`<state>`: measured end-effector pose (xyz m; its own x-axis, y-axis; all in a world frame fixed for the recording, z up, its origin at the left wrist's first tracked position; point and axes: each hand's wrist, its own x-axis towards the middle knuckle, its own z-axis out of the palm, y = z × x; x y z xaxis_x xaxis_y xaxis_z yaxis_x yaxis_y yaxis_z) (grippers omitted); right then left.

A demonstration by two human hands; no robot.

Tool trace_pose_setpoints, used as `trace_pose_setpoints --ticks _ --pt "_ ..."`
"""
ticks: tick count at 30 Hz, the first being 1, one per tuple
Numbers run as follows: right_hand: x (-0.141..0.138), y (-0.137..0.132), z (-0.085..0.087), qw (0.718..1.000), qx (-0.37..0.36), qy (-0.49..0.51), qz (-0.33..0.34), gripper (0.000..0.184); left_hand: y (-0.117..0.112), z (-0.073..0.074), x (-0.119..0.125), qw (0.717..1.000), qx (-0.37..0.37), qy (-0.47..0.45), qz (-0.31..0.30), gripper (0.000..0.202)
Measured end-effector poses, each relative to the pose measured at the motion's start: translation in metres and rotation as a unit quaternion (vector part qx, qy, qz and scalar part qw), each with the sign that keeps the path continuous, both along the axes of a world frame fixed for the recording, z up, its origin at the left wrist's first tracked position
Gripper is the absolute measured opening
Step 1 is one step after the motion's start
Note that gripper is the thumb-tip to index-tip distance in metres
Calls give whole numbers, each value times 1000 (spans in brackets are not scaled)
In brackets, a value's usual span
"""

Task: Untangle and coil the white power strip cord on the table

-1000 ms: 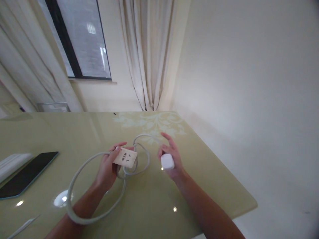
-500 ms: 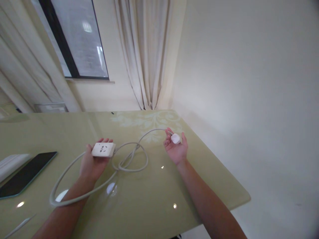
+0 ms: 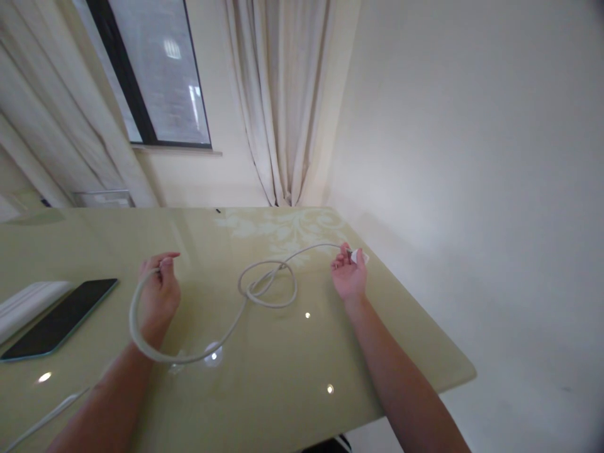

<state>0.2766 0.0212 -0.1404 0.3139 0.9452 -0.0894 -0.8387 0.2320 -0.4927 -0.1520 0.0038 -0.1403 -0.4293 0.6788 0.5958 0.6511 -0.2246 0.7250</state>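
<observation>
A white extension cable (image 3: 214, 346) lies on a glossy olive-green table (image 3: 292, 371). My left hand (image 3: 159, 290) is closed round one end of it, and the cable curves out from the fingers in a wide arc over my forearm. The socket block is hidden behind that hand. Midway along, the cable forms a small loose knot-like loop (image 3: 267, 286) on the table. My right hand (image 3: 348, 275), palm up near the table's far right edge, pinches the white plug (image 3: 360, 256) at its fingertips.
A black tablet (image 3: 61, 318) lies at the left, beside a white flat object (image 3: 26, 301). A thin white strip (image 3: 44, 416) lies at the near left. The table's right edge (image 3: 425, 314) drops off beside a pale wall. Curtains (image 3: 283, 100) and a window (image 3: 151, 69) are behind.
Both hands moved apart and outward, drawing the cable straighter and the middle loop smaller. The socket block, seen on my left palm before, is now hidden.
</observation>
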Motion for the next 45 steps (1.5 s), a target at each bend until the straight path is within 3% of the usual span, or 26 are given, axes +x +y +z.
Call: trace_pose_setpoints --ticks 2,6,12,19,22,27,29,32,34,36,39,42,44,45 --pt "4 1 0 1000 6 19 -9 36 0 1 -6 996 -5 91 10 33" --pt "5 -2 4 998 38 42 5 58 2 3 -8 989 -63 134 0 39" --pt "5 -7 12 994 88 40 41 47 4 -6 -4 971 -151 186 6 47" --pt "-9 -14 24 988 118 33 99 43 14 -26 -12 921 -228 304 -85 51" --pt "-15 -19 28 985 129 21 110 39 13 -30 -12 924 -222 297 -94 55" --pt "-13 -19 26 987 125 8 100 25 14 -35 -31 942 -219 251 -38 57" --pt "-10 -18 25 988 123 0 92 17 14 -27 -45 957 -208 185 -77 56" --pt "-10 -17 26 990 110 -44 77 13 6 -3 -58 965 -203 -7 -168 55" --pt "-14 -18 28 988 111 -71 78 22 -7 17 -57 954 -209 -134 -167 54" --pt "-20 -20 30 984 126 -96 84 30 -24 33 -49 944 -217 -201 -143 52" --pt "-30 -24 33 971 157 -156 88 36 -46 44 -30 962 -203 -135 -123 42" --pt "-38 -28 33 949 177 -246 86 35 -61 51 -2 986 -129 67 -82 37" --pt "-45 -32 32 923 186 -330 75 36 -69 60 28 978 -54 185 -79 37" --pt "-49 -35 31 906 190 -372 68 39 -72 66 46 971 -29 209 -110 38"
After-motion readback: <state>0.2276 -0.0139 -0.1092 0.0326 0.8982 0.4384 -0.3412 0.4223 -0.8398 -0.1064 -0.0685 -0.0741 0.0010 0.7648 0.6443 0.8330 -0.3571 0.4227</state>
